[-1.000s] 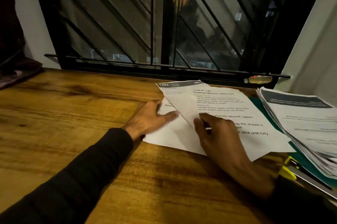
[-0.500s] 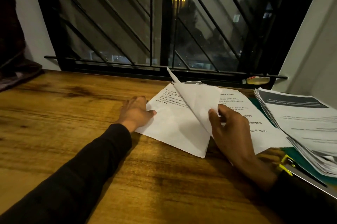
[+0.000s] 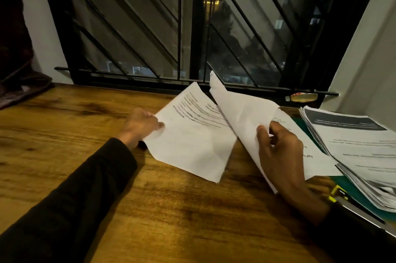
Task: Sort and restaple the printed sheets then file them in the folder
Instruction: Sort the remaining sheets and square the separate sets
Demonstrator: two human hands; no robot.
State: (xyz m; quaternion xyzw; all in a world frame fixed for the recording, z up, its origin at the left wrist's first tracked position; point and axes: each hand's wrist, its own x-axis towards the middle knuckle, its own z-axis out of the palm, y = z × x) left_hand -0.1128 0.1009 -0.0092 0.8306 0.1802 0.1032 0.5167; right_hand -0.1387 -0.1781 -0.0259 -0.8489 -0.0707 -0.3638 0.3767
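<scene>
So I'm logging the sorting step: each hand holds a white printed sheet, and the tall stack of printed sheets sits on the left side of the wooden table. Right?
Not quite. The head view shows the tall stack of printed sheets on the right side of the wooden table, not the left. The rest holds: the left hand and the right hand each hold a white printed sheet.

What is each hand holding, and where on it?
The left hand pinches one printed sheet by its left edge. The right hand grips a second, folded-back sheet along its lower edge.

White sheets [image 3: 192, 145], brown wood-grain table [image 3: 64, 134], green folder [image 3: 364, 196].
</scene>
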